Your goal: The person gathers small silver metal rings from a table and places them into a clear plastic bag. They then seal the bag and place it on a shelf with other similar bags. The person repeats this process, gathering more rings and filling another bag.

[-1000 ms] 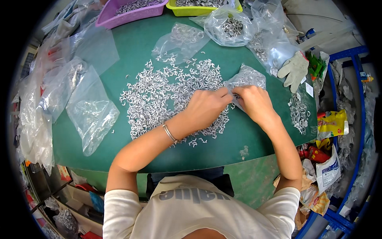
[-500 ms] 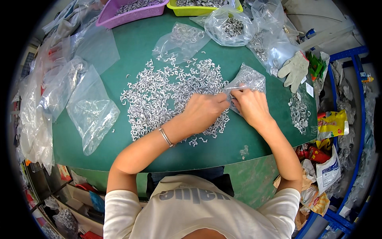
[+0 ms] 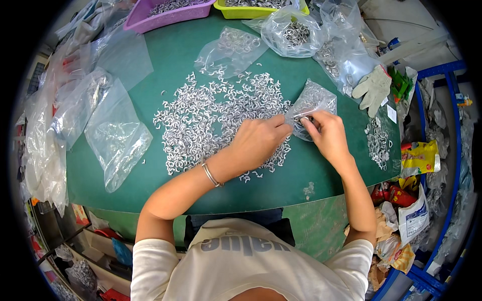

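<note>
A clear plastic bag filled with small silver metal pieces lies on the green table, right of a wide spread of the same curved metal pieces. My left hand pinches the bag's edge at its near left side. My right hand is at the bag's near side, thumb and fingers curled together at its mouth. Whether a metal piece sits between those fingers is hidden. The left forearm reaches across the near part of the spread.
Purple and yellow trays of metal parts stand at the far edge. Bags of rings lie nearby. At right are a work glove and a small heap of pieces. Empty plastic bags cover the left side.
My right hand has shifted slightly right and turned, its thumb now showing at the bag's mouth. My left hand stays on the bag's edge, almost unmoved.
</note>
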A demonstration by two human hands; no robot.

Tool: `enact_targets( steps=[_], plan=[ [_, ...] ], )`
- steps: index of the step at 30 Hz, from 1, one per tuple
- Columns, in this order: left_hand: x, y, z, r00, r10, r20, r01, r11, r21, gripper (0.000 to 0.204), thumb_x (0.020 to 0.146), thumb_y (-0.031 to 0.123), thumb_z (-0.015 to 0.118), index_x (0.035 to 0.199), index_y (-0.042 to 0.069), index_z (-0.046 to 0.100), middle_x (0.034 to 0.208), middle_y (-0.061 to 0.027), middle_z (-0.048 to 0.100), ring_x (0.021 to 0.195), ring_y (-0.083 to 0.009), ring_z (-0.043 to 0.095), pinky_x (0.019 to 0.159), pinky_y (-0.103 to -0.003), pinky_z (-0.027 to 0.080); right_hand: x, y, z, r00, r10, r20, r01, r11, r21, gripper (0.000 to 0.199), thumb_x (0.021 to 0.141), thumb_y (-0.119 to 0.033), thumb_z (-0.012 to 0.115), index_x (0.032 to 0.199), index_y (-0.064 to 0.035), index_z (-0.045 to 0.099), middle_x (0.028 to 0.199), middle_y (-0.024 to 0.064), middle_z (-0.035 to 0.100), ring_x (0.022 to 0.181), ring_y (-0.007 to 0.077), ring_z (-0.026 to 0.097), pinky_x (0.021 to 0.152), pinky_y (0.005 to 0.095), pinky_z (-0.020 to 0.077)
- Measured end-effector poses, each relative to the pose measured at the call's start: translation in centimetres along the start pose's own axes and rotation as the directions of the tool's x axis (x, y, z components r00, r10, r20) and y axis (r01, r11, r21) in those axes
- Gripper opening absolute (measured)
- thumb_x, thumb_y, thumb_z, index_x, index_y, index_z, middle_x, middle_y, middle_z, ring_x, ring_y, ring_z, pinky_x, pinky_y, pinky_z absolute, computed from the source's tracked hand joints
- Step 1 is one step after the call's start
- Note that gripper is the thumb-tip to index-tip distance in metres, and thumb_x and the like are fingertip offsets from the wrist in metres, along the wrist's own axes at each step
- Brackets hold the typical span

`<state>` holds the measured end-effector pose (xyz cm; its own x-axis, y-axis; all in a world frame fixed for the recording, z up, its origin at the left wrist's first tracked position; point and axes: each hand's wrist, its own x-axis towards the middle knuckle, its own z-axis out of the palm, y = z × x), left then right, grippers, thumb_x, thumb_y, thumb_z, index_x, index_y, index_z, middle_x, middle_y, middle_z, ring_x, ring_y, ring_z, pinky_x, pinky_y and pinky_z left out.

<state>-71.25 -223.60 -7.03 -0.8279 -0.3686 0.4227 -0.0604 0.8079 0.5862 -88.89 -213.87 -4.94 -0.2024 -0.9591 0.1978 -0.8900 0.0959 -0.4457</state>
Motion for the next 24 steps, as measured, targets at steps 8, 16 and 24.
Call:
enact_targets(
  steps=[8, 16, 24],
  plan=[
    [-1.5, 2.6, -0.3, 0.649, -0.346, 0.678, 0.634, -0.247, -0.733, 0.029, 0.095, 0.024, 0.047, 0.109, 0.002, 0.059, 0.083, -0.0066, 0.06, 0.064, -0.0096, 0.056, 0.052, -0.025, 0.043, -2.0, -1.8, -2.5, 0.851, 0.334, 0.406, -0.514, 0.371, 0.773, 0.012, 0.082, -0.007, 0.065, 0.091, 0.0007, 0.064, 0.075, 0.0028, 0.062, 0.058, 0.0039, 0.049, 0.048, 0.019, 0.0365],
    [-2.5, 3.7, 3.2, 0.595, -0.291, 0.75, 0.334, -0.759, -0.559, 0.034, 0.098, 0.026, 0.033, 0.11, -0.003, 0.047, 0.102, -0.0116, 0.058, 0.099, -0.023, 0.058, 0.096, -0.042, 0.044, -4.0, -5.1, -1.9, 0.986, -0.157, 0.06, 0.144, 0.973, 0.182, 0.019, 0.071, 0.0, 0.067, 0.089, -0.0039, 0.068, 0.069, 0.0076, 0.054, 0.059, 0.019, 0.049, 0.055, 0.0296, 0.0421],
    [-3.4, 4.0, 2.6, 0.721, -0.31, 0.62, 0.266, -0.703, -0.66, 0.048, 0.096, 0.024, 0.038, 0.131, -0.009, 0.033, 0.135, -0.0238, 0.039, 0.129, -0.0316, 0.036, 0.107, -0.041, 0.03, -1.1, -1.9, 0.2, 0.982, -0.109, -0.152, 0.119, 0.991, 0.057, 0.012, 0.074, 0.003, 0.06, 0.085, 0.0014, 0.063, 0.083, 0.0123, 0.06, 0.08, 0.0294, 0.059, 0.066, 0.0382, 0.0482]
  ],
)
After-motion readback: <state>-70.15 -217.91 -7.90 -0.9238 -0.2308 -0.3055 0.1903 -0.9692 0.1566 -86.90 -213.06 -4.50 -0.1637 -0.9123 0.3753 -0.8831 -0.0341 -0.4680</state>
